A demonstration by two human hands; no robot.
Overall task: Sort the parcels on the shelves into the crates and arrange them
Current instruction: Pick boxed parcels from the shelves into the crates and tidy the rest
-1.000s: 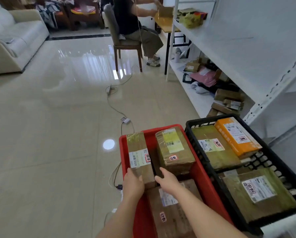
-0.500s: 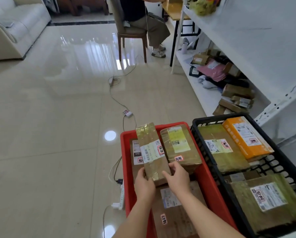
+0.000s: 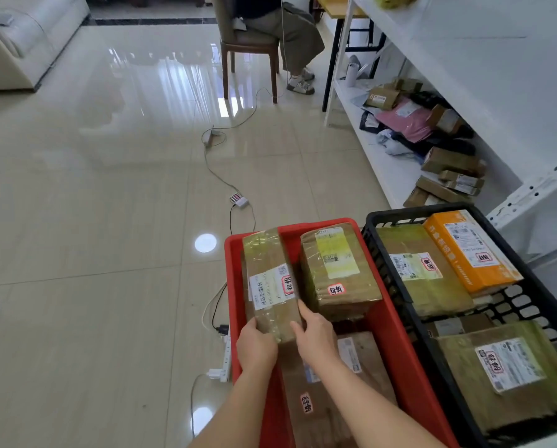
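A red crate (image 3: 231,253) stands in front of me with several taped brown parcels in it. Both hands grip the near end of a long narrow parcel (image 3: 269,279) along the crate's left side: my left hand (image 3: 256,347) on its left edge, my right hand (image 3: 315,337) on its right edge. A squarer parcel (image 3: 338,270) with a yellow label lies to its right, and a flat parcel (image 3: 345,396) lies under my right forearm. The black crate (image 3: 396,215) to the right holds brown parcels and an orange box (image 3: 471,250).
A white shelf unit (image 3: 383,163) on the right carries more parcels and bags on its bottom shelf. Cables and a power strip (image 3: 227,357) run over the tiled floor left of the red crate. A person sits on a chair (image 3: 248,50) further back; a sofa (image 3: 18,43) stands far left.
The long narrow parcel was lifted at an angle and now lies along the crate's left side, over another parcel there. Both hands stayed on its near end. The camera tilted down.
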